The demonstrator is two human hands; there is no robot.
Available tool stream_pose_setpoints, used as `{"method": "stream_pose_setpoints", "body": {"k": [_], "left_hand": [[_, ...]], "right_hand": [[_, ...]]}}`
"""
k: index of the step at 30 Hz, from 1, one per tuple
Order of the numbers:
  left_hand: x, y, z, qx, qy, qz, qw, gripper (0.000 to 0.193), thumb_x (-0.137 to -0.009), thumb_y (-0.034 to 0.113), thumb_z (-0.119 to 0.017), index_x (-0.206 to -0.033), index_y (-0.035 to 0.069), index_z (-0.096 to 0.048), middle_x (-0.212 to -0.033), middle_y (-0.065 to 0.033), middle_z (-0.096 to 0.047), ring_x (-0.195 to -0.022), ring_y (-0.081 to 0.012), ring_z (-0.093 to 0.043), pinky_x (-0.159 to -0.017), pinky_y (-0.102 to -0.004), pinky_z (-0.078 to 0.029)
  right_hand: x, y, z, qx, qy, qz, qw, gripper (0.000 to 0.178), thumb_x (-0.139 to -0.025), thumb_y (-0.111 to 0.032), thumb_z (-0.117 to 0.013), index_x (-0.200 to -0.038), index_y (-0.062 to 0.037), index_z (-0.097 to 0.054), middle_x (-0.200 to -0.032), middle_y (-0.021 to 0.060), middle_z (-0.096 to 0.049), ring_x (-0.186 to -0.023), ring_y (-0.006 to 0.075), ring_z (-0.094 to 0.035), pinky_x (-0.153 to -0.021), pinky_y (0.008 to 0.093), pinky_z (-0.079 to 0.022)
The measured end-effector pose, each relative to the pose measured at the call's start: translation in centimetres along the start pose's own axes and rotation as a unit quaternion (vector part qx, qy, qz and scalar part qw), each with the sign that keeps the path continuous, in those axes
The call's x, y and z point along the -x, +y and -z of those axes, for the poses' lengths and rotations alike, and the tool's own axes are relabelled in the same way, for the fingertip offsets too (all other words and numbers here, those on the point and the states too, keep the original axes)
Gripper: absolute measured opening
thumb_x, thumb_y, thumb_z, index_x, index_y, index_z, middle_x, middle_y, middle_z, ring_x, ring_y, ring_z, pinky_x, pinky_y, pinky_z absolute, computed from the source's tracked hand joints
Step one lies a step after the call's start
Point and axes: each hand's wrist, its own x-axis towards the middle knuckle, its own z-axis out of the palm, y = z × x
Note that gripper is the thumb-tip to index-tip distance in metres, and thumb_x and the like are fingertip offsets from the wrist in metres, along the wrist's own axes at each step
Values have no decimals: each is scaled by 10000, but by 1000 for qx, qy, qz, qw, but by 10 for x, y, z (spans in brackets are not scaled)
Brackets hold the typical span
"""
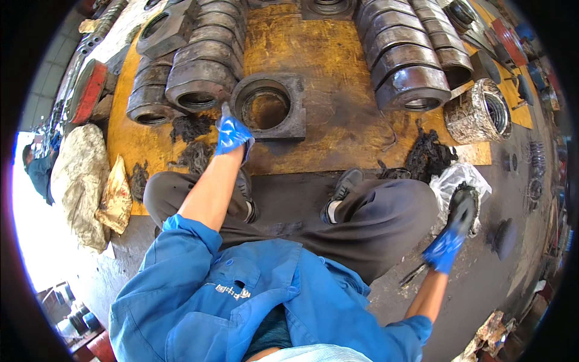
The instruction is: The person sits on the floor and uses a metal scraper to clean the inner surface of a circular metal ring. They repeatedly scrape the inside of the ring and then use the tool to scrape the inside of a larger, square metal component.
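At ten o'clock from centre, holds the blue-gloved left hand (233, 134) by the left edge of a bored metal block (293, 117), set at eleven o'clock on the yellow worktop (338, 136); cannot tell touching from just beside, nor gripping from loose. At three o'clock, well apart from the left, rests the blackened right hand (461, 211) against a crumpled clear plastic bag (451, 180), likewise cannot tell clamped from loose. Toward one o'clock, also on the worktop, a row of metal rings (405, 57).
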Motion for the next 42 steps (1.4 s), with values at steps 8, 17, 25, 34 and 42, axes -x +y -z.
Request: {"method": "stream_pose_setpoints", "body": {"k": [8, 17, 25, 34, 42], "left_hand": [[-18, 100, -8, -107, 36, -46, 993, 544, -990, 388, -424, -1450, 96, -423, -1468, -120, -453, -1370, -305, -405, -1135, -469, -312], [-16, 64, -67, -99, -36, 51, 993, 528, -1007, 414, -290, -1434, 142, -441, -1551, -88, -373, -1447, -285, -317, -1164, -512, -247], [-4, 34, -67, -99, -32, 100, 989, 531, -1014, 454, -311, -1362, 109, -516, -1486, -121, -462, -1390, -343, -403, -1070, -584, -368], [21, 36, -88, -82, -66, 120, 987, 493, -992, 437, -359, -1344, 137, -532, -1484, -100, -466, -1410, -306, -370, -1125, -540, -315], [41, 71, -86, -29, -103, 64, 992, 463, -1022, 405, -328, -1333, 152, -559, -1494, -92, -455, -1389, -322, -394, -1104, -537, -346]], "right_hand": [[270, 316, 142, 64, 100, -395, 911, 352, -988, -321, -541, -1258, -99, -581, -997, 64, -622, -897, 201, -574, -827, 384, -483], [258, 321, 132, 76, 146, -409, 898, 271, -975, -331, -552, -854, -93, -595, -709, 36, -583, -587, 164, -545, -540, 322, -446], [182, 339, 93, -171, 164, -539, 808, 308, -966, -424, -530, -874, -140, -609, -735, 51, -634, -605, 222, -580, -537, 359, -458], [143, 365, 91, -462, 135, -508, 714, 235, -940, -248, -480, -899, -151, -690, -577, -26, -517, -533, 150, -494, -509, 329, -440], [146, 337, 108, -435, 267, -498, 701, 188, -935, -353, -574, -941, -190, -665, -862, -22, -704, -893, 212, -674, -714, 443, -522]]}}
